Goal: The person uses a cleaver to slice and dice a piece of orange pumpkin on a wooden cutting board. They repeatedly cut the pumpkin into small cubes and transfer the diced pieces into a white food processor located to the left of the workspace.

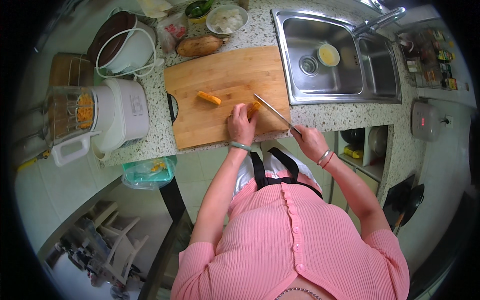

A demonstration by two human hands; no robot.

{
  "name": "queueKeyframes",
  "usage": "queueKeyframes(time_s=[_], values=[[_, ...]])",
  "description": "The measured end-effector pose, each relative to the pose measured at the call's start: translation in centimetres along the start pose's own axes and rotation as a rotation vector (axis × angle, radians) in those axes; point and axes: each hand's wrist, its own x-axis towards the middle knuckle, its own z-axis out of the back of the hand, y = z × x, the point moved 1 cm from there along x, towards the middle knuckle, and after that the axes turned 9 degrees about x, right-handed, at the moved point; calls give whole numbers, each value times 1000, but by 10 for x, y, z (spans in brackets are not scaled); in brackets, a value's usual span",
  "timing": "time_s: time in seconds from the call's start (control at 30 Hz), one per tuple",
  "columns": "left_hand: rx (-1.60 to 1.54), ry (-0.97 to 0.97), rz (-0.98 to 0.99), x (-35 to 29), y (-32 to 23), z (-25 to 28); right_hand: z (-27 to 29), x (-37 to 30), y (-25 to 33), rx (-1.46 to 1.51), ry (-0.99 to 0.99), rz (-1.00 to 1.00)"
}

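On the wooden cutting board (200, 77), my left hand (242, 125) presses its fingertips around a piece of orange vegetable (254, 108), perhaps carrot or pumpkin. My right hand (312, 142) is closed around the handle of a kitchen knife (274, 111). Its blade slants up and to the left, with the tip just right of the held piece; I cannot tell whether it touches. A second orange vegetable stick (209, 98) lies on the board, up and left of my left hand. The underside of the held piece is hidden by my fingers.
Left of the board stands a food processor (132, 107) with orange bits in its clear bowl (84, 111). A long brown tuber (201, 45) and a bowl of white food (227, 20) sit behind. A double steel sink (325, 55) is at right; a green bin (159, 170) hangs below the counter.
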Motion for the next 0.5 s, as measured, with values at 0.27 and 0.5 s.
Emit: queueKeyframes(time_s=[0.27, 0.5], values=[[-52, -56, 19, -1, -1, -1, -8, 16, 4, -89, 115, -118], [-86, -34, 40, -2, -1, -1, -25, 18, -10, -28, -6, -49]])
